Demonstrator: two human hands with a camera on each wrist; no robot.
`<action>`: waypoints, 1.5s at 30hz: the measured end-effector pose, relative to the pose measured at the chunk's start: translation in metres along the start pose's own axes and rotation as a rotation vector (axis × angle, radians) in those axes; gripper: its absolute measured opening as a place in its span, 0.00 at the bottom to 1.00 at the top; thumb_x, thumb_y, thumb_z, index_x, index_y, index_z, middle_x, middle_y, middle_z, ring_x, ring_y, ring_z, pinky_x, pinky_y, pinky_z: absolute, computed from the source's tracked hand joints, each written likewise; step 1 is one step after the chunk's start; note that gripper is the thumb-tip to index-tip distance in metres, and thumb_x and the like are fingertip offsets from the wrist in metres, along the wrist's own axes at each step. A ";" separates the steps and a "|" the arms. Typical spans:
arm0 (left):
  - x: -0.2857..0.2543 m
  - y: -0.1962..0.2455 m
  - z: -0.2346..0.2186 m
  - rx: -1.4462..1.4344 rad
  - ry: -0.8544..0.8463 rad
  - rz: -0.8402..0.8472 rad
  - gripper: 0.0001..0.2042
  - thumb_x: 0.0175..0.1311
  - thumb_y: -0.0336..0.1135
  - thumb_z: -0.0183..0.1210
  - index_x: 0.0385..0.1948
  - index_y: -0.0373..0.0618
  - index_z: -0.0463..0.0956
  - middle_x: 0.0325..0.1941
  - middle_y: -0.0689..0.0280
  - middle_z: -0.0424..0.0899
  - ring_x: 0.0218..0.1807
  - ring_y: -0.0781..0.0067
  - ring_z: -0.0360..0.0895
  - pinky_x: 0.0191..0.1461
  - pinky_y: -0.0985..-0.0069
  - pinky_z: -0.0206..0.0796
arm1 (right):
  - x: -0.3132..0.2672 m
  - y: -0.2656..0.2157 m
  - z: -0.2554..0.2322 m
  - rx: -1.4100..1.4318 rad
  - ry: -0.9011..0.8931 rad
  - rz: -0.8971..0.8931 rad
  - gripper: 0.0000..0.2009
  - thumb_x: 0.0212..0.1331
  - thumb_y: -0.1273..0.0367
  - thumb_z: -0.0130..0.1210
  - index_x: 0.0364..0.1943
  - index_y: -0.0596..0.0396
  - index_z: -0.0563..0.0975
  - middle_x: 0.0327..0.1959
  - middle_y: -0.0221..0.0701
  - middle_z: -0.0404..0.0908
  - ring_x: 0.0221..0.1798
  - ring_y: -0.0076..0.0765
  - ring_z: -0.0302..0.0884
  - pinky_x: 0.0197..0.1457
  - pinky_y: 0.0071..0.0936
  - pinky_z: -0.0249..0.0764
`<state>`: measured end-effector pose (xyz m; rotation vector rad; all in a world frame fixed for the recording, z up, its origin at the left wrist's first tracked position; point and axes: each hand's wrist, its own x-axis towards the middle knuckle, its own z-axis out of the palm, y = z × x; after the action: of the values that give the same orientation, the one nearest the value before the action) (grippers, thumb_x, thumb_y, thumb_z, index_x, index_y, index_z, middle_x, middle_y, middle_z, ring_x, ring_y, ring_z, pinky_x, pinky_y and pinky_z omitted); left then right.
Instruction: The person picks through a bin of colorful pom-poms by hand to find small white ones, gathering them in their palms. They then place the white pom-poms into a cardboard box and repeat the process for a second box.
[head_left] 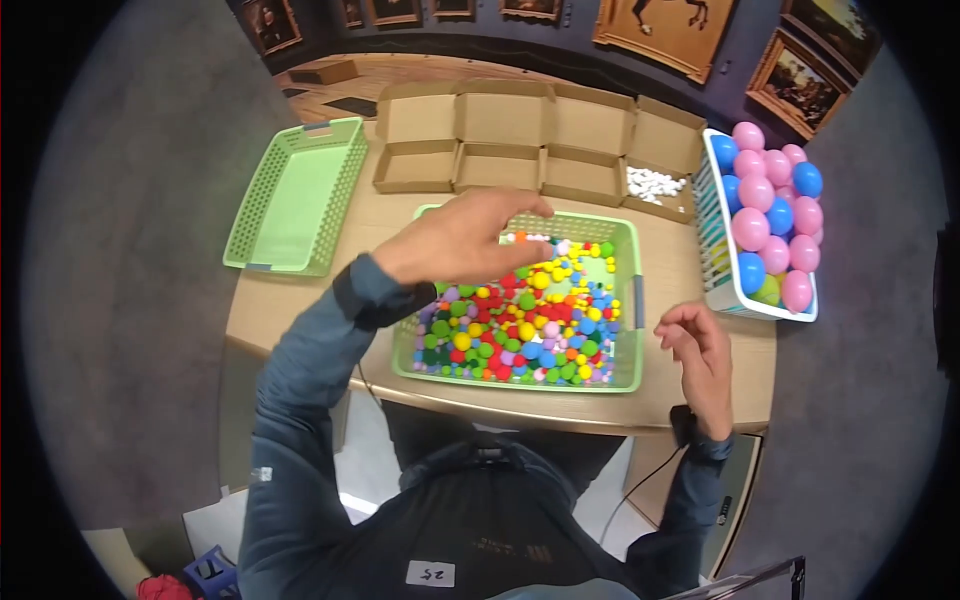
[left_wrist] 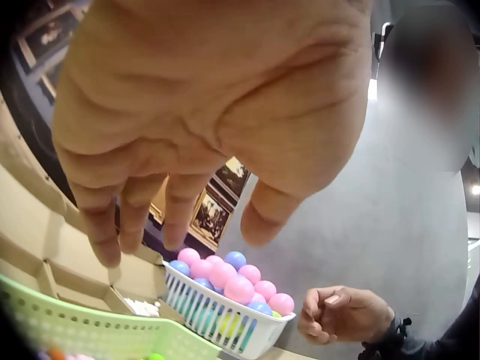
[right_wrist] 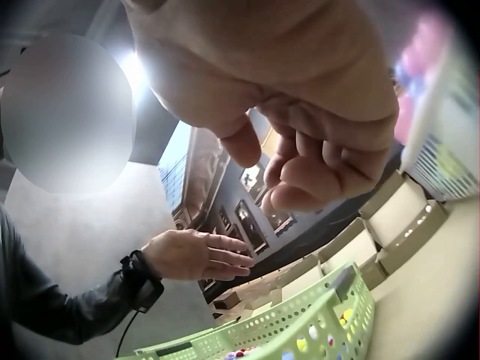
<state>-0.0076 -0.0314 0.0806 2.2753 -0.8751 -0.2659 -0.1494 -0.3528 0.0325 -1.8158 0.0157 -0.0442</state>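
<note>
My left hand (head_left: 462, 238) hovers over the back left of a green basket (head_left: 627, 262), with fingers and thumb extended and apart. Nothing shows against its palm in the left wrist view. Many small colored pom-poms (head_left: 527, 330) in red, green, yellow, blue, orange and purple lie in the basket. To the right of the basket is my right hand (head_left: 705, 365), raised over the table edge. Its fingers are loosely bent, the thumb stands apart from them, and no object shows between them in the right wrist view.
Behind the basket stands a row of open cardboard boxes (head_left: 500, 165); the rightmost holds small white pieces (head_left: 655, 184). A white basket (head_left: 712, 235) heaped with pink and blue balls (head_left: 752, 228) stands at right. Another green basket (head_left: 300, 200) sits at left.
</note>
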 end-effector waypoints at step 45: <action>-0.121 -0.051 0.042 -0.167 0.431 -0.242 0.12 0.62 0.27 0.68 0.45 0.34 0.83 0.44 0.54 0.88 0.47 0.61 0.85 0.54 0.70 0.73 | 0.117 0.011 0.134 -0.910 -0.888 -0.569 0.10 0.48 0.76 0.61 0.37 0.59 0.82 0.31 0.40 0.82 0.40 0.52 0.83 0.44 0.45 0.79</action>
<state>-0.0897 0.0543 0.0097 2.1621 -0.3443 0.0473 -0.0268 -0.2297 -0.0085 -2.5207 -1.2858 0.4307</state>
